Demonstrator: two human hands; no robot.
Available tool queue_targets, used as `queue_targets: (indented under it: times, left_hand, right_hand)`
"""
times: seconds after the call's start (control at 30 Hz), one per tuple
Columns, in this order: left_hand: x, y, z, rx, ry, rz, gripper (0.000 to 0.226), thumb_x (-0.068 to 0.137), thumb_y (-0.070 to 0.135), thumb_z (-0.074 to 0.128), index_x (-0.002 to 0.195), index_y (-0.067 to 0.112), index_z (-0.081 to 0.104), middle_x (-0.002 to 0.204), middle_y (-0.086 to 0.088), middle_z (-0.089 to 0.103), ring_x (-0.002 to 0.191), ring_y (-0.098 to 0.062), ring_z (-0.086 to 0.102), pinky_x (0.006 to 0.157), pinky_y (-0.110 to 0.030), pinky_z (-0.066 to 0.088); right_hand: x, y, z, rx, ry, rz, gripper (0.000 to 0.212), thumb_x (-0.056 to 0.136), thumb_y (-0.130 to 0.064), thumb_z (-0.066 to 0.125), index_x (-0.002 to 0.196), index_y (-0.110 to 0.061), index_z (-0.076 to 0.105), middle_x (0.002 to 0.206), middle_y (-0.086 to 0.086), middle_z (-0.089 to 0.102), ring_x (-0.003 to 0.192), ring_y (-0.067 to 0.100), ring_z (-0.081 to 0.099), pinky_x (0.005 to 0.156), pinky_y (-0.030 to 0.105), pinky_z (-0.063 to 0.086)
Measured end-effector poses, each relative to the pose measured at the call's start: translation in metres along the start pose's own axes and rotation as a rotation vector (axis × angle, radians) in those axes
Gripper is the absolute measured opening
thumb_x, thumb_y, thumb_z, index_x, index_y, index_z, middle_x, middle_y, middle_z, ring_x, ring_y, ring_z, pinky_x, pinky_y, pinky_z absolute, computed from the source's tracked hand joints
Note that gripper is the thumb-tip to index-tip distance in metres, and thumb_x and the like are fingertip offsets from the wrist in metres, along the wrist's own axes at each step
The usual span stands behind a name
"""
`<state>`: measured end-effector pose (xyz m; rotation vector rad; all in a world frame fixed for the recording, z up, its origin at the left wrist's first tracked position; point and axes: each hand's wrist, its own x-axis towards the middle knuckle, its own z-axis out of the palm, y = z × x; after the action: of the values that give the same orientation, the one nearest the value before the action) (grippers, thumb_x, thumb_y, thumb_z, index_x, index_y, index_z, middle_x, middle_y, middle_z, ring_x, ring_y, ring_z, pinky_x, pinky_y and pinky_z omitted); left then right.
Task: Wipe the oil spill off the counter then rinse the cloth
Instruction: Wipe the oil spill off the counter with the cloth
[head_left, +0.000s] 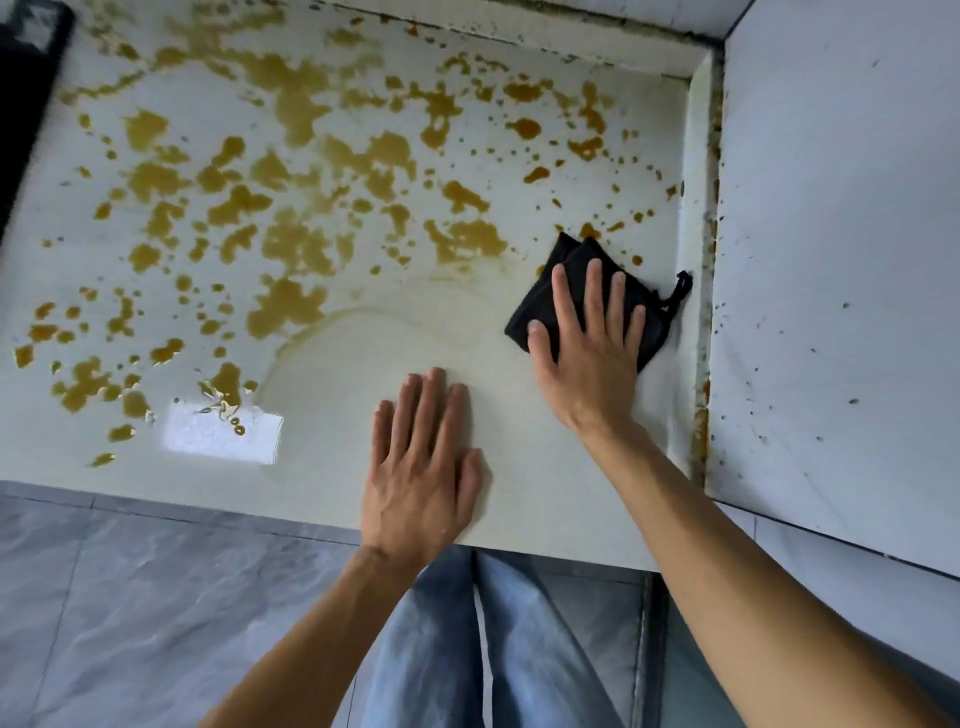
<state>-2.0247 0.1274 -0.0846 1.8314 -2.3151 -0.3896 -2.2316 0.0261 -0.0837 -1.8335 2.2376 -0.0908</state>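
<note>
The right hand (589, 338) presses flat on the black cloth (576, 270) right of centre, while the left hand (423, 467) lies open on the counter (337, 364) beside the oil spill (291, 234).

The glossy white bench (519, 499) carries amber oil blotches (291, 244) over its far and left parts, a folded black cloth (540, 306) near its right edge, and a clean smeared patch toward the near edge.
</note>
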Motion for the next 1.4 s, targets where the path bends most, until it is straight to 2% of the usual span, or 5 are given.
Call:
queue_targets:
  times: [0.47,0.73,0.97,1.17,1.4]
  left_hand:
    - [-0.002,-0.006,0.01,-0.029,0.098,0.002,0.07,0.105,0.04,0.05,0.166,0.008,0.037,0.177,-0.011,0.027,0.167,-0.029,0.018,0.135,-0.054,0.019]
    - [-0.002,-0.004,0.004,-0.042,0.071,-0.01,0.07,0.105,0.038,0.053,0.165,0.006,0.039,0.175,-0.012,0.031,0.165,-0.031,0.023,0.134,-0.055,0.022]
    - [0.0,-0.005,0.001,-0.024,0.069,-0.007,0.067,0.102,0.038,0.054,0.16,0.004,0.048,0.17,-0.016,0.042,0.162,-0.035,0.03,0.131,-0.057,0.029]
    - [-0.002,-0.005,0.001,-0.037,0.086,-0.001,0.069,0.103,0.038,0.059,0.162,0.005,0.045,0.172,-0.015,0.036,0.163,-0.035,0.028,0.133,-0.056,0.025]
    - [-0.002,-0.008,0.009,-0.056,0.107,0.007,0.068,0.103,0.038,0.054,0.162,0.006,0.045,0.174,-0.013,0.034,0.165,-0.031,0.025,0.132,-0.056,0.026]
  right_hand:
    - [-0.021,-0.024,0.008,-0.076,-0.084,-0.489,0.072,0.1,-0.053,0.045,0.166,-0.037,0.022,0.178,0.001,0.008,0.164,0.028,0.005,0.129,0.058,0.01]
    - [0.041,-0.063,0.006,-0.067,-0.061,-0.335,0.072,0.103,-0.056,0.037,0.168,-0.036,0.015,0.178,0.004,0.002,0.164,0.03,-0.001,0.129,0.061,0.002]
    - [0.042,-0.114,0.018,-0.057,-0.186,-0.701,0.071,0.101,-0.058,0.038,0.166,-0.041,0.017,0.178,-0.001,0.005,0.164,0.026,0.001,0.13,0.056,-0.001]
    - [0.048,-0.061,0.006,-0.076,-0.075,-0.432,0.072,0.102,-0.061,0.035,0.167,-0.036,0.018,0.178,0.002,0.006,0.164,0.029,0.004,0.129,0.061,0.006]
    - [0.051,-0.096,0.013,-0.051,-0.095,-0.463,0.074,0.098,-0.061,0.039,0.166,-0.04,0.019,0.178,0.001,0.005,0.164,0.029,0.002,0.128,0.061,0.004]
